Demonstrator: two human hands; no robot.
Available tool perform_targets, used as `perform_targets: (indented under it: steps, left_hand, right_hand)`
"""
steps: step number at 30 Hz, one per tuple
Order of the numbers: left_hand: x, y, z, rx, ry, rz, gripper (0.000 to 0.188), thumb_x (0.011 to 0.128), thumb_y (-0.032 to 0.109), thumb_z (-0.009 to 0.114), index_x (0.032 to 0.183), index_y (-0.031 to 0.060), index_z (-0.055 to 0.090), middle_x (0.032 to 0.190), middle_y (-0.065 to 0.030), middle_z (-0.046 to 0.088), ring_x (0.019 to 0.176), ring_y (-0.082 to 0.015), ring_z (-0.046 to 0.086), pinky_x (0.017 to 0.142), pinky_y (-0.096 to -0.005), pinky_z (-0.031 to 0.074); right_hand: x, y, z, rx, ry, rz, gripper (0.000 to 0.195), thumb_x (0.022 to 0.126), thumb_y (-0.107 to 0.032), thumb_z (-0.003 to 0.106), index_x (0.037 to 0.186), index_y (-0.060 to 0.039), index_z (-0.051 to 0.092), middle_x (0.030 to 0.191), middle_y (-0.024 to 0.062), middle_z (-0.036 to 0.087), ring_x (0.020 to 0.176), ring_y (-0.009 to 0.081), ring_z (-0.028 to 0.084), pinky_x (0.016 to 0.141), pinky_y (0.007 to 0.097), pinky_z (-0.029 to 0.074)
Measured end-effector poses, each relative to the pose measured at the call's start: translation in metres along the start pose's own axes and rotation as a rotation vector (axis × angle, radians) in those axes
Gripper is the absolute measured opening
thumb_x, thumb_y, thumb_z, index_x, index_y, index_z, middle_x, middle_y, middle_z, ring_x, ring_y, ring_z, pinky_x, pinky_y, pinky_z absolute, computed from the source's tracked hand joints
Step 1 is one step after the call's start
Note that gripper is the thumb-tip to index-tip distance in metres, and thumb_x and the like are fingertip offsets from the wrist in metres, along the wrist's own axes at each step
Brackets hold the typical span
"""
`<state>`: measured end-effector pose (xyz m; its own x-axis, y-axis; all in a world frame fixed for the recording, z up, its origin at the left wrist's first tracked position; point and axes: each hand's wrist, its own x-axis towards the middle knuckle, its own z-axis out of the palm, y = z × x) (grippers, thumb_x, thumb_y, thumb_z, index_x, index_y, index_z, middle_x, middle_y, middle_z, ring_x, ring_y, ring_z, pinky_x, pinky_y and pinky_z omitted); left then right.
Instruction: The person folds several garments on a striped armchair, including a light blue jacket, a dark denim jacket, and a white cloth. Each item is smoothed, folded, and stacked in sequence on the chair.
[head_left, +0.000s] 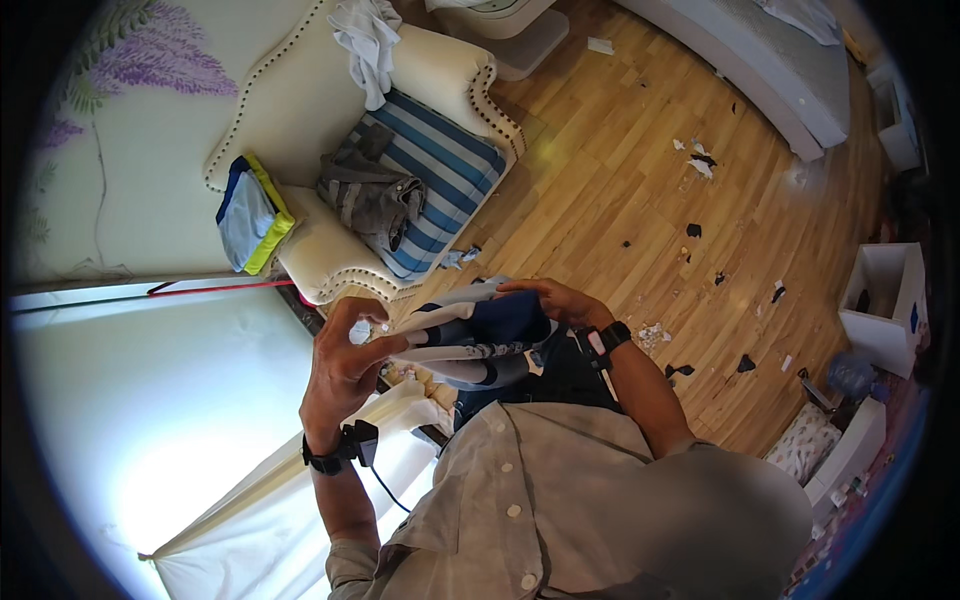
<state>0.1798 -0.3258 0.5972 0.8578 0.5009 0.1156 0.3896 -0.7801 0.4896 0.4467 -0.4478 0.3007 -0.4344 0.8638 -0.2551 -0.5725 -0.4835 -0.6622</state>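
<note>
In front of my shirt is a folded bundle of cloth (517, 319), probably a garment, in navy, white and grey with a dark printed strip. My right hand (562, 300) grips its right end, fingers over the top edge. At the other end is my left hand (349, 360), its thumb and forefinger spread in a C shape. The left thumb tip meets the edge of the cloth or lies just beside it. The remaining left fingers are partly hidden behind the hand. Both wrists wear black strapped devices.
A cream studded armchair (322, 112) has a blue striped cushion (450, 180) with grey-brown trousers (375, 195) on it. Folded clothing (255, 214) and a white cloth (367, 45) lie on the chair. Scraps litter the wooden floor (570, 202). A white drawer box (885, 300) stands right.
</note>
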Motion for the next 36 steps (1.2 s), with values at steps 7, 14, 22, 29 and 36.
perform_targets:
  steps: [7, 14, 22, 29, 36]
  left_hand:
    - [0.009, 0.001, 0.003, -0.051, 0.056, 0.028, 0.033, 0.063, -0.009, 0.07, 0.093, 0.0036, 0.068, 0.086, -0.014, 0.068, 0.077, -0.0312, 0.066, 0.067, -0.0366, 0.052]
    - [0.01, 0.024, 0.011, -0.225, 0.131, -0.053, 0.032, 0.067, -0.013, 0.067, 0.096, 0.001, 0.067, 0.096, -0.0175, 0.07, 0.079, -0.0327, 0.069, 0.066, -0.0332, 0.055]
    - [0.008, 0.032, 0.01, -0.399, 0.18, -0.073, 0.036, 0.067, -0.014, 0.063, 0.099, -0.0004, 0.068, 0.099, -0.0167, 0.07, 0.081, -0.0307, 0.07, 0.068, -0.0318, 0.054]
    - [0.002, 0.03, 0.014, -0.492, 0.198, -0.089, 0.034, 0.067, -0.009, 0.065, 0.1, -0.0013, 0.068, 0.099, -0.0169, 0.069, 0.081, -0.0303, 0.068, 0.066, -0.0314, 0.052]
    - [-0.014, 0.014, 0.034, -0.787, 0.304, -0.177, 0.017, 0.084, 0.002, 0.065, 0.099, -0.0048, 0.067, 0.101, -0.0165, 0.068, 0.086, -0.0248, 0.065, 0.072, -0.0291, 0.049]
  right_hand:
    - [-0.027, 0.031, -0.034, -0.267, 0.244, -0.111, 0.054, 0.084, -0.012, 0.068, 0.136, -0.0056, 0.056, 0.127, 0.0085, 0.064, 0.111, 0.0174, 0.063, 0.096, 0.0298, 0.048]
    - [-0.008, 0.055, -0.009, -0.707, 0.403, -0.167, 0.072, 0.091, -0.033, 0.069, 0.15, -0.0069, 0.037, 0.15, 0.016, 0.045, 0.134, 0.0272, 0.048, 0.108, 0.0362, 0.04]
    - [0.033, 0.09, 0.001, -0.877, 0.576, -0.345, 0.08, 0.087, -0.037, 0.072, 0.152, -0.0103, 0.032, 0.147, 0.0174, 0.046, 0.134, 0.0333, 0.048, 0.105, 0.0414, 0.044]
    - [0.033, 0.051, 0.036, -0.853, 0.39, -0.378, 0.078, 0.083, -0.036, 0.075, 0.146, -0.0069, 0.038, 0.138, 0.02, 0.052, 0.125, 0.0336, 0.054, 0.099, 0.0412, 0.047]
    - [0.03, 0.1, 0.013, -0.814, 0.407, -0.418, 0.074, 0.081, -0.034, 0.077, 0.14, -0.004, 0.044, 0.128, 0.0219, 0.058, 0.116, 0.0338, 0.06, 0.093, 0.0413, 0.05]
